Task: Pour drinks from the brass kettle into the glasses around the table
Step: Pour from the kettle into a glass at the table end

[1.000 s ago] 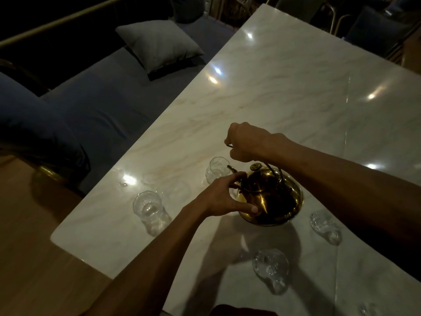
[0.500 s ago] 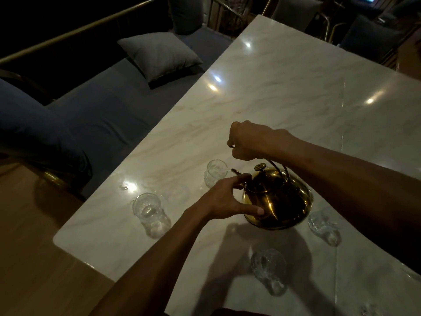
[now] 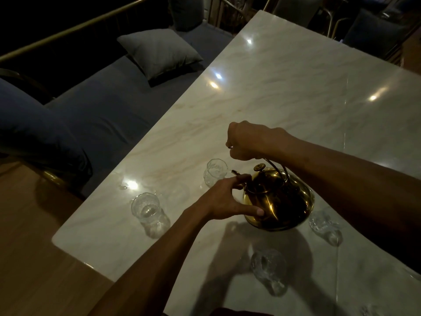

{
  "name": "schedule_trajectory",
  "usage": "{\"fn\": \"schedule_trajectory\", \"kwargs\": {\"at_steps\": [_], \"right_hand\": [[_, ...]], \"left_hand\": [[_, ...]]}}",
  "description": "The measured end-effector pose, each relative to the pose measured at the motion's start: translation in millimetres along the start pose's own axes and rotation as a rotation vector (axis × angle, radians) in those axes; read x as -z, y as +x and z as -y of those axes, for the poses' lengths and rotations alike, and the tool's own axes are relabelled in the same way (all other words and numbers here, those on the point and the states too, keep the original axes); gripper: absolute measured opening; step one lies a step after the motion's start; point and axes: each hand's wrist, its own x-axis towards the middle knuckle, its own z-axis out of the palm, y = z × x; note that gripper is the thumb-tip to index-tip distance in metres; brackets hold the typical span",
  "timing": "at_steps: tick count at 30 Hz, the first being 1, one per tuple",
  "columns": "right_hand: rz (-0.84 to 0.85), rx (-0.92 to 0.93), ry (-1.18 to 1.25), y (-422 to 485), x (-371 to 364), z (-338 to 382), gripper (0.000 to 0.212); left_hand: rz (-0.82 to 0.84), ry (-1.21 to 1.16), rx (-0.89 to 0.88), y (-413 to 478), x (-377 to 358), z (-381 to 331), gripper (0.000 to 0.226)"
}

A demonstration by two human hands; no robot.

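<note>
The brass kettle (image 3: 279, 201) hangs tilted just above the marble table (image 3: 284, 92), its spout reaching the rim of a clear glass (image 3: 215, 172). My right hand (image 3: 251, 140) is closed around the kettle's wire handle from above. My left hand (image 3: 224, 200) braces the kettle's left side, thumb on the body and fingers near the spout base. Another glass (image 3: 145, 207) stands to the left. Two more glasses stand nearer me, one (image 3: 268, 267) in the kettle's shadow and one (image 3: 324, 225) right of the kettle.
A dark blue bench (image 3: 102, 110) with a grey cushion (image 3: 159, 51) runs along the table's left side. Wooden floor (image 3: 29, 247) shows at lower left. Chairs (image 3: 373, 30) stand beyond the table's far end. The table corner lies close on my left.
The kettle has risen slightly and tipped further toward the glass at its spout. Both hands keep their grip. My view has shifted a little downward.
</note>
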Motion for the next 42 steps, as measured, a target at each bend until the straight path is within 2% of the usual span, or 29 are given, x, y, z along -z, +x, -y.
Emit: {"fn": "schedule_trajectory", "kwargs": {"at_steps": [26, 36, 42], "right_hand": [[0.053, 0.036, 0.062, 32.6, -26.5, 1.1, 0.033], [-0.006, 0.038, 0.209, 29.2, -46.6, -6.4, 0.041], [-0.082, 0.038, 0.264, 0.6, -49.0, -8.4, 0.037]], "left_hand": [[0.029, 0.003, 0.054, 17.0, 3.6, 33.2, 0.098], [0.047, 0.071, 0.109, 22.2, 6.1, 52.1, 0.104], [0.050, 0.137, 0.125, 16.5, 0.9, 53.3, 0.108]]}}
